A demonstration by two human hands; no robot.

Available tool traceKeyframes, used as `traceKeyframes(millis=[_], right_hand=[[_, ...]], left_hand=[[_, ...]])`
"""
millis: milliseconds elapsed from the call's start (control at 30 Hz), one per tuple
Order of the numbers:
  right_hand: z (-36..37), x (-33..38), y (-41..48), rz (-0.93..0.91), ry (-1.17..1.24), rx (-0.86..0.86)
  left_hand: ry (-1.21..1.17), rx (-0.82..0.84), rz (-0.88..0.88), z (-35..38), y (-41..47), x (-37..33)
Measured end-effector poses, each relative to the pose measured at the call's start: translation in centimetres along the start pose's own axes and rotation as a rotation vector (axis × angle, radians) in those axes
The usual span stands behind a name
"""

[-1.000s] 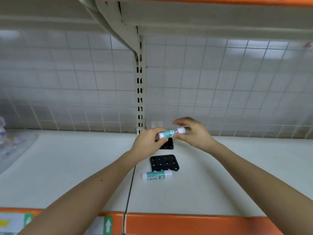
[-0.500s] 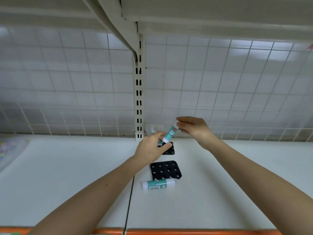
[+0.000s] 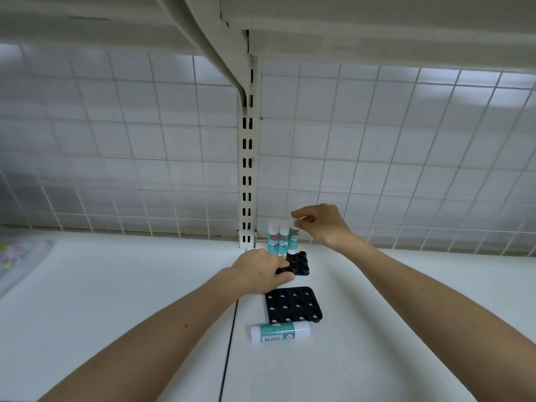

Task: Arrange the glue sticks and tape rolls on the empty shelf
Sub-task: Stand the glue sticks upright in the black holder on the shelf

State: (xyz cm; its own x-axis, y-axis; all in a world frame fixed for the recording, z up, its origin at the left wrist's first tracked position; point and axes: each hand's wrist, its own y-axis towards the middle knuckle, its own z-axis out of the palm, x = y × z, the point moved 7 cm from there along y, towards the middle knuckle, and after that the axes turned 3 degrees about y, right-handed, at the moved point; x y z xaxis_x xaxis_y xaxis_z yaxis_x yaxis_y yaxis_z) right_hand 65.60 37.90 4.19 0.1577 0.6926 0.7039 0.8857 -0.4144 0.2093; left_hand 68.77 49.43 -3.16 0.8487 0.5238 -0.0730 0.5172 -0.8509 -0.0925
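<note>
right hand [image 3: 322, 224] pinches top of white-and-teal glue stick [image 3: 293, 242], upright, base at back-row socket of far black plastic socket tray [image 3: 300, 264]; whether fully seated, cannot tell. left hand [image 3: 258, 271] grips tray's near-left edge, likely steadying it. two more sticks [image 3: 273, 237] stand just left of it, same row. progress judged early: three sticks up. left: loose stick [image 3: 280, 332] lies flat on white metal shelf [image 3: 116, 285], just in front of second black tray [image 3: 293, 304], sockets empty. no tape rolls in view.
</note>
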Motion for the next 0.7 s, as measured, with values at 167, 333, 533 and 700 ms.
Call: traceKeyframes(millis=[167,333,533,700], right_hand=[[0.4,-0.2,0.0,-0.015,-0.013,0.027],[0.5,-0.6,0.2,0.0,-0.001,0.008],[0.5,-0.7,0.2,-0.009,-0.006,-0.018],[1.0,-1.5,-1.1,-0.071,0.038,-0.121]], left_hand=[[0.056,0.006,0.028,-0.4,0.0,-0.3],[0.053,-0.003,0.029,-0.2,0.0,-0.2],[0.063,-0.011,0.033,0.3,0.1,-0.2],[0.073,-0.031,0.034,0.3,0.3,-0.1]])
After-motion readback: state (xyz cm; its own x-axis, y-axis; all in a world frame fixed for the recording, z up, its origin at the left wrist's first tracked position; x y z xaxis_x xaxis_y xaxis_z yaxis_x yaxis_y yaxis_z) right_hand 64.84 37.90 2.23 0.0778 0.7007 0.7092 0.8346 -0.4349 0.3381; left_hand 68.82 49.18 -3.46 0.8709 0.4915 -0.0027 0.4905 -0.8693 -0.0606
